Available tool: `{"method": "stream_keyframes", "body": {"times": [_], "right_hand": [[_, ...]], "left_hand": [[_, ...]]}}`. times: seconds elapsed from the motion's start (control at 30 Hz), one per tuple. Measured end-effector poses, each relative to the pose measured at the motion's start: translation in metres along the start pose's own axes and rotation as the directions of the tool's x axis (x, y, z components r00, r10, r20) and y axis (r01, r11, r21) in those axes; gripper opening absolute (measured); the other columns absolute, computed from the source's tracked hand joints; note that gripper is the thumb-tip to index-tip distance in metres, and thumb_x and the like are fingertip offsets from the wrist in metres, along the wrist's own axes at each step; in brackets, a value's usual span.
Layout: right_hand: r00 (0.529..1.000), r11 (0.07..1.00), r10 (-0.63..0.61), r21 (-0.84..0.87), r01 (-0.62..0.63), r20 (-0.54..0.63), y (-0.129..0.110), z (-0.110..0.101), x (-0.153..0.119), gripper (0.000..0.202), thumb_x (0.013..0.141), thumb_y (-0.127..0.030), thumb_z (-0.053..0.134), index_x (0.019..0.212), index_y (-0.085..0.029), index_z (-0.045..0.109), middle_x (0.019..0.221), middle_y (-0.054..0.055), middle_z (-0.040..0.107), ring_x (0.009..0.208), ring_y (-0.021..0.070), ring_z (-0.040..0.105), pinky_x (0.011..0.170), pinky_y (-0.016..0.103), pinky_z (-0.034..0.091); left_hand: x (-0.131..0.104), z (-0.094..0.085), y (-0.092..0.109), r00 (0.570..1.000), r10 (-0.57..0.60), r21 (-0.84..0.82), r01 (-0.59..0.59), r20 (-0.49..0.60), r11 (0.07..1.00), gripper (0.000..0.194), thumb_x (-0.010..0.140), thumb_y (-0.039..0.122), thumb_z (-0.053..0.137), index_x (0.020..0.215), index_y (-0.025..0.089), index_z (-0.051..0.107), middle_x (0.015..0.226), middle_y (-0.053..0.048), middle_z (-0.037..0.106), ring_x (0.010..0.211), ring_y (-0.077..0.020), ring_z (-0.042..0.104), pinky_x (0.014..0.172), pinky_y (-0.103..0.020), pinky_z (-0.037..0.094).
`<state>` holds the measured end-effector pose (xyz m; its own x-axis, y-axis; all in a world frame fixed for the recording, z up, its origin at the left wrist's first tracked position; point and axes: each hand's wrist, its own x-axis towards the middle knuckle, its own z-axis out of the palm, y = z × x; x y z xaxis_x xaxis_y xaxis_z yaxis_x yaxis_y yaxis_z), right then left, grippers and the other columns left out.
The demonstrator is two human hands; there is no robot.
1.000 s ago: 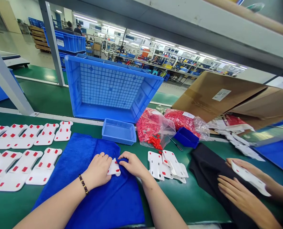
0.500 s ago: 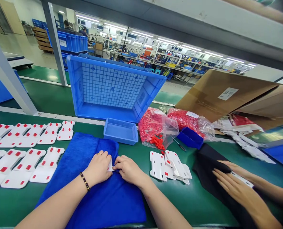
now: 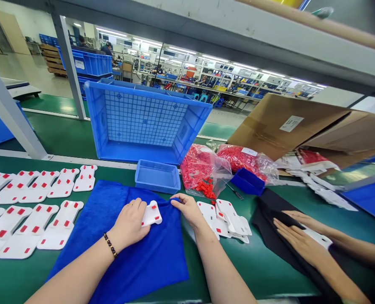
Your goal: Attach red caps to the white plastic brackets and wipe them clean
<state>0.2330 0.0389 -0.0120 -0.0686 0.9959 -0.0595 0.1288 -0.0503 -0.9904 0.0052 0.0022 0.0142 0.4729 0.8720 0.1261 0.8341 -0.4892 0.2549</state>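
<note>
White part on blue cloth, partly under my left hand.
I grasp it there, seemingly to steady it; my right hand pinches the cloth's upper edge, perhaps to draw it taut; beyond lies a small blue tray, before a large crate.

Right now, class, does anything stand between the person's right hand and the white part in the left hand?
Nothing visible blocks the gap between the right hand and the white part in the left hand. Only the blue cloth spans it, pinched at its edge by the right hand.
</note>
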Motion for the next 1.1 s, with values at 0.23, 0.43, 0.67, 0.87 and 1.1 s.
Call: {"method": "stream_keyframes", "body": {"times": [0.23,0.43,0.67,0.87,1.1], "right_hand": [[0.949,0.988,-0.152,0.065,0.14,0.277,-0.003,0.02,-0.01,0.021,0.069,-0.034,0.067,0.085,-0.019,0.066,0.089,0.004,0.062,0.086,0.0175,0.057,0.079,0.03,0.041],[0.948,0.976,-0.161,-0.096,0.194,0.276,-0.004,0.038,-0.014,0.025,0.068,-0.029,0.067,0.091,-0.02,0.064,0.091,0.002,0.064,0.086,0.0176,0.058,0.082,0.032,0.042],[0.966,0.968,-0.191,-0.127,0.215,0.174,-0.004,0.037,-0.013,0.014,0.068,-0.024,0.066,0.08,-0.018,0.063,0.079,0.001,0.064,0.075,0.0154,0.058,0.072,0.028,0.043],[0.983,0.983,-0.174,-0.052,0.176,0.052,-0.001,0.032,-0.007,0.016,0.063,-0.027,0.07,0.068,-0.017,0.058,0.07,0.0,0.061,0.068,0.0141,0.055,0.067,0.027,0.042],[0.989,0.998,-0.065,-0.034,0.061,-0.13,0.017,0.041,0.002,0.028,0.065,-0.035,0.067,0.083,-0.019,0.052,0.064,-0.004,0.054,0.057,0.0115,0.049,0.055,0.023,0.04]], "left_hand": [[0.002,0.001,-0.003,0.997,-0.055,0.008,0.055,-0.055,0.998,0.026,0.074,0.029,0.049,0.097,0.018,0.047,0.091,-0.008,0.054,0.088,-0.0245,0.049,0.078,-0.037,0.038],[0.002,0.002,-0.002,0.995,-0.07,0.007,0.071,-0.074,0.997,0.021,0.075,0.029,0.047,0.093,0.017,0.048,0.087,-0.009,0.055,0.086,-0.0252,0.051,0.077,-0.036,0.039],[0.006,-0.003,-0.009,0.985,-0.173,-0.35,0.154,-0.024,0.924,0.04,0.068,0.042,0.059,0.101,0.02,0.05,0.098,-0.007,0.059,0.092,-0.0245,0.053,0.078,-0.034,0.04],[0.015,-0.008,-0.026,0.892,-0.319,-0.846,0.421,0.32,0.329,0.042,0.08,0.051,0.04,0.088,0.015,0.059,0.081,-0.005,0.064,0.073,-0.0186,0.059,0.064,-0.028,0.043],[0.013,-0.003,-0.03,0.876,-0.027,-0.877,0.481,0.481,0.005,0.047,0.054,0.008,0.061,0.099,0.017,0.053,0.081,-0.001,0.065,0.069,-0.0153,0.061,0.063,-0.025,0.045]]}}
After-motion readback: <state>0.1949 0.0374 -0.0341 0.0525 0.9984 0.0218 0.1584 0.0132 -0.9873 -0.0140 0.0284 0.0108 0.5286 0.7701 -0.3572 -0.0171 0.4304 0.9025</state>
